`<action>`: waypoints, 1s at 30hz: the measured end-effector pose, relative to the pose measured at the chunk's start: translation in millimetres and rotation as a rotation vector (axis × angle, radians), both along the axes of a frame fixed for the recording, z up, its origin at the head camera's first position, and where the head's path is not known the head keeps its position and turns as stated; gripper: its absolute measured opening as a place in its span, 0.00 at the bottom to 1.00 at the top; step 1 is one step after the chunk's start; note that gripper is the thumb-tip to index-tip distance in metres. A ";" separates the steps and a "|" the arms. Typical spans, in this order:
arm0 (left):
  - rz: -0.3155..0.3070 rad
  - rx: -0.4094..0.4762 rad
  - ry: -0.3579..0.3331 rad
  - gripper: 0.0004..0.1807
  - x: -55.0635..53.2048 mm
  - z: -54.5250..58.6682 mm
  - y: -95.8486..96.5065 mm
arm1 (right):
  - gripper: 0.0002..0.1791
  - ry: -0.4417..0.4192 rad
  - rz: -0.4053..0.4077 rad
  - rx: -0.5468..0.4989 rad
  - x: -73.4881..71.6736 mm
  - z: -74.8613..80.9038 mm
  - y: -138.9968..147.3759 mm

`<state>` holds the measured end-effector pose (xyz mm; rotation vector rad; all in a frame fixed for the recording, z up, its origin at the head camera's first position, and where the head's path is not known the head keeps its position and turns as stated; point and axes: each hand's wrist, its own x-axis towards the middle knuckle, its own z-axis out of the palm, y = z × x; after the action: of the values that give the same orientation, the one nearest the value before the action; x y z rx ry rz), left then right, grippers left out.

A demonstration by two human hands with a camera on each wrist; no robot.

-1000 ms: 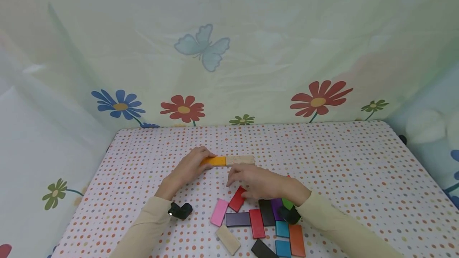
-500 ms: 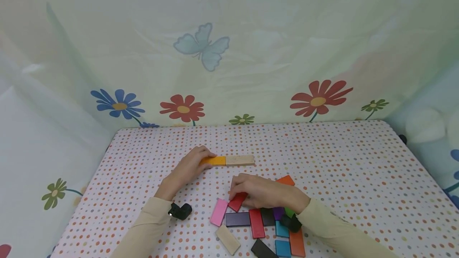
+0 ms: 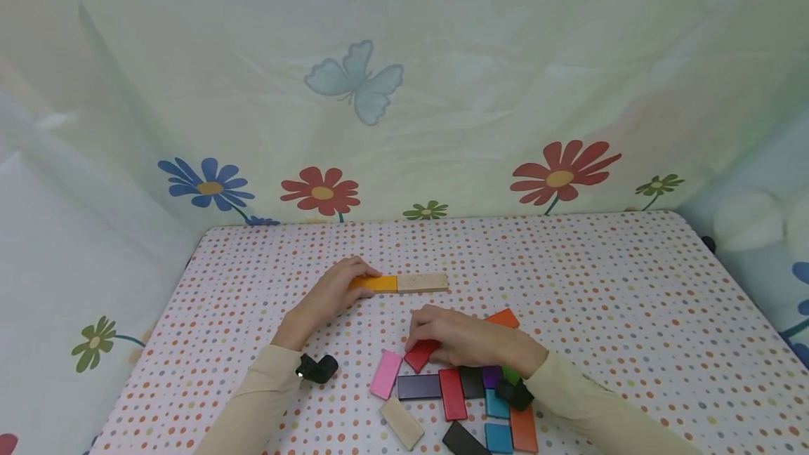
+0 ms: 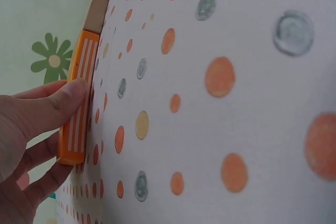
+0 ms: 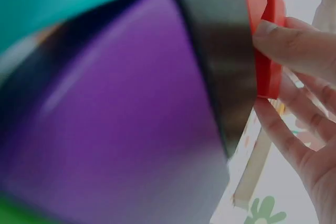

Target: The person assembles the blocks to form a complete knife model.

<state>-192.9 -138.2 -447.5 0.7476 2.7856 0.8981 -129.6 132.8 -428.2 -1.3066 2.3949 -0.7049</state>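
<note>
My left hand holds the left end of a yellow-orange block, which stands end to end with a plain wooden block. In the left wrist view, the thumb lies on the striped side of the orange block and the fingers go round behind and below it. My right hand pinches a red block at the upper edge of the loose pile. The right wrist view shows its thumb on the near side of the red block, fingers at the far side.
Around the right hand lie a pink block, a dark purple block, another red block, blue blocks and an orange block. A plain wooden block lies nearer the front of the dotted table.
The right hand has come down toward the pile, and its fingers have closed over the red block. My left hand has stayed in place on the yellow-orange block.
</note>
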 end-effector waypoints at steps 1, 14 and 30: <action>0.004 0.006 -0.008 0.18 -0.2 0.0 -0.3 | 0.16 0.012 -0.006 -0.013 -0.1 0.3 2.7; 0.000 0.077 -0.049 0.18 -4.8 -5.2 -4.6 | 0.19 0.103 -0.317 -0.085 -29.8 20.0 67.1; -0.020 0.095 -0.050 0.18 -5.1 -5.5 -5.3 | 0.17 0.126 -0.446 -0.040 -58.0 -3.6 74.7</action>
<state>-198.0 -143.5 -453.0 0.7538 2.7042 1.0368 -187.6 207.5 -431.9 -0.8534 2.8248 -0.8081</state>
